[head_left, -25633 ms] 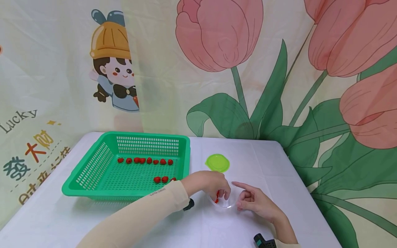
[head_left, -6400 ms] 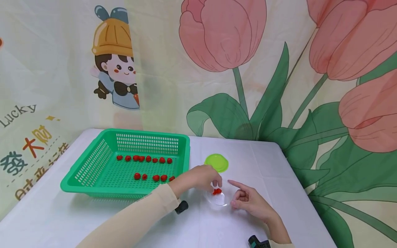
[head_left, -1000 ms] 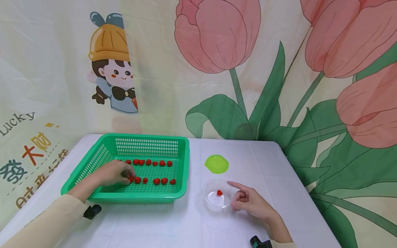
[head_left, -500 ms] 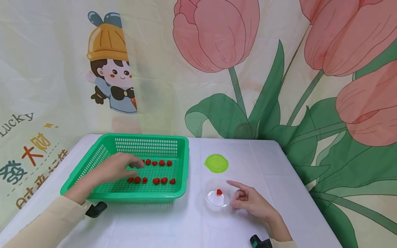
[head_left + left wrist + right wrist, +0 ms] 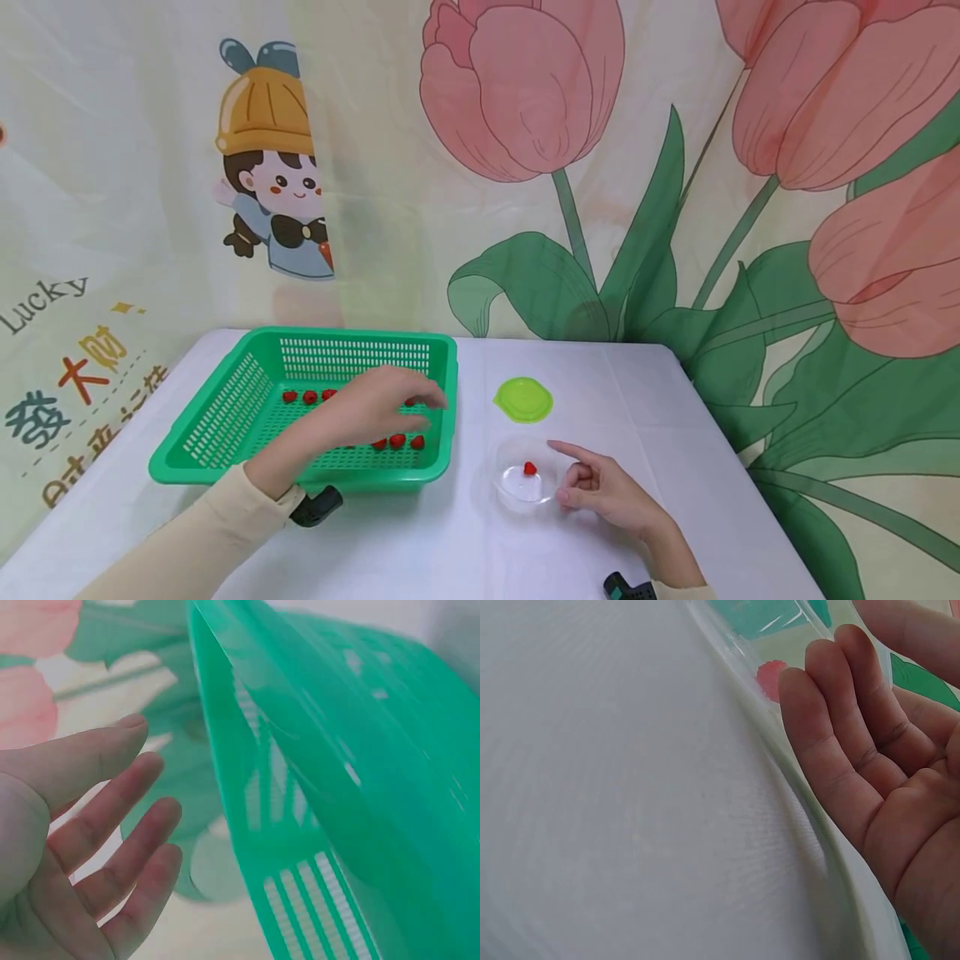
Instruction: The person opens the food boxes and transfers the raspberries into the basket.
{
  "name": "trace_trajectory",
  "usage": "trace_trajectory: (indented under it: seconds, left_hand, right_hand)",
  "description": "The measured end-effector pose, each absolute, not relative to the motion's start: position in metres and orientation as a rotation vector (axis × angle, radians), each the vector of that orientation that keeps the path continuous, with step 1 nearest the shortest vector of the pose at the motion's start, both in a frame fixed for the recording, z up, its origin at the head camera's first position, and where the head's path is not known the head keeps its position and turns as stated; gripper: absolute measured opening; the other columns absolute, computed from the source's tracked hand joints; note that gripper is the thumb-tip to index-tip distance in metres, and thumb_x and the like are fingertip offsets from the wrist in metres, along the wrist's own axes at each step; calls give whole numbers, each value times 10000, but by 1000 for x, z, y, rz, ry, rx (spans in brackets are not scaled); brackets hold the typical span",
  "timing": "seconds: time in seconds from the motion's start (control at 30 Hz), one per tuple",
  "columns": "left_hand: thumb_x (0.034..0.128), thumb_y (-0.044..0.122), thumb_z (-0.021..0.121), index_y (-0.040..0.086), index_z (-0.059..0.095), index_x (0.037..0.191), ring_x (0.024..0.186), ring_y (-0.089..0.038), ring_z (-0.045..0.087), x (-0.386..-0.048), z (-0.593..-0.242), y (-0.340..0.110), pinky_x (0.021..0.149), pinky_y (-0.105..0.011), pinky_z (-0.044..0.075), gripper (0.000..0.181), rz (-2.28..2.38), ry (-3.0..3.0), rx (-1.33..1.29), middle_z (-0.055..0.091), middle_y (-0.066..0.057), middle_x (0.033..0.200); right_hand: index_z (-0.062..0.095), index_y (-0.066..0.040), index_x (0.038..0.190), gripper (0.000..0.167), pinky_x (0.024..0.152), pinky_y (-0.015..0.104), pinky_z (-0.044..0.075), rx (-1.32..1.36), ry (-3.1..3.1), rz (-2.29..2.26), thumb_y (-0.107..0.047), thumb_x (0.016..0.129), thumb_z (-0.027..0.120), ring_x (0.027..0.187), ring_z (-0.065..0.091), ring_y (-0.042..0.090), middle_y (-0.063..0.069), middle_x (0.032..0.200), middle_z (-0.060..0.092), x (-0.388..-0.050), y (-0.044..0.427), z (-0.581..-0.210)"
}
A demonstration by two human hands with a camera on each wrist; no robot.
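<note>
Above the right part of the green plastic basket (image 5: 375, 481), my left hand (image 5: 382, 404) hovers with its fingers loosely spread and nothing between them. In the left wrist view, the bare palm and fingers (image 5: 142, 847) stand apart from the basket wall. Small strawberry-like red berries lie inside in two rows, a back row (image 5: 310, 397) and a front row (image 5: 397, 441), both partly hidden by my left hand. A clear plastic bowl (image 5: 516, 502) holds one red berry (image 5: 529, 469). My right hand (image 5: 611, 493) rests at the bowl's right side, index finger straight along the rim, thumb near the wall.
A lime-green lid (image 5: 524, 400) lies behind the bowl on the white-covered table (image 5: 600, 375). The basket's raised rim stands between the berries and the bowl. A printed cloth with tulips (image 5: 525, 100) hangs at the table's back edge.
Berries went from the bowl into the basket's front row, which has grown leftward. In the last second my left hand left a berry there, lifted and moved right. My right hand stayed.
</note>
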State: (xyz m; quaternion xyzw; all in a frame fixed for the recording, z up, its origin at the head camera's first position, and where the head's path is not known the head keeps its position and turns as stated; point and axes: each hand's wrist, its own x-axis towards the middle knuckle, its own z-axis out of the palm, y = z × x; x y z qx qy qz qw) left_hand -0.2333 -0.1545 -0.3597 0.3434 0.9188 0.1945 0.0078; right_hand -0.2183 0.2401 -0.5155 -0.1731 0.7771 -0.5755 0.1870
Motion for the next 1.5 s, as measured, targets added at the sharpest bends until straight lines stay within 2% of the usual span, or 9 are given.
trace_trajectory:
  seconds: [0.27, 0.5, 0.63, 0.77, 0.87, 1.27, 1.5]
  left_hand:
    - [934, 175, 831, 219, 788, 1177, 1053, -103, 686, -233, -368, -100, 902, -338, 565, 250, 641, 2756, 1177, 748, 139, 1098]
    - [932, 164, 833, 206, 787, 1176, 1048, -75, 674, -241, -386, -71, 938, -317, 559, 252, 644, 2662, 1219, 743, 137, 1082]
    - [925, 150, 838, 202, 787, 1167, 1038, -81, 671, -248, -397, -60, 942, -324, 555, 252, 651, 2632, 1202, 743, 136, 1069]
    - [921, 134, 837, 171, 787, 1168, 1068, -154, 693, -253, -405, -50, 979, -388, 531, 255, 660, 2599, 1177, 762, 81, 1086]
    - [920, 135, 834, 167, 787, 1187, 1098, -182, 698, -254, -412, -43, 970, -389, 526, 273, 623, 2596, 1159, 769, 56, 1111]
    - [910, 134, 843, 219, 797, 1191, 1072, -141, 695, -254, -430, -25, 881, -320, 553, 297, 520, 2636, 1102, 768, 71, 1103]
    - [916, 165, 842, 242, 805, 1177, 1044, -100, 676, -254, -442, -17, 892, -341, 550, 276, 462, 2665, 1092, 772, 85, 1103]
  right_hand:
    - [457, -133, 1609, 722, 790, 256, 591, -502, 2181, -1626, -122, 969, 791, 816, 694, 181, 93, 938, 687, -218, 241, -517]
    - [444, -122, 1617, 726, 796, 257, 592, -499, 2190, -1613, -140, 977, 785, 819, 693, 188, 89, 938, 694, -218, 240, -516]
    - [435, -110, 1620, 727, 794, 255, 592, -492, 2195, -1602, -146, 982, 780, 823, 695, 194, 88, 938, 697, -219, 241, -516]
    - [433, -112, 1621, 728, 797, 261, 593, -495, 2181, -1609, -139, 981, 780, 830, 703, 201, 93, 941, 697, -218, 241, -517]
    - [436, -120, 1620, 725, 795, 264, 592, -504, 2176, -1614, -134, 981, 778, 834, 711, 210, 101, 942, 698, -218, 241, -516]
    - [452, -138, 1612, 715, 808, 271, 597, -513, 2181, -1612, -126, 977, 781, 846, 723, 226, 112, 947, 697, -218, 242, -515]
    - [441, -131, 1617, 719, 806, 269, 600, -524, 2181, -1607, -126, 982, 776, 844, 723, 217, 107, 953, 698, -218, 242, -515]
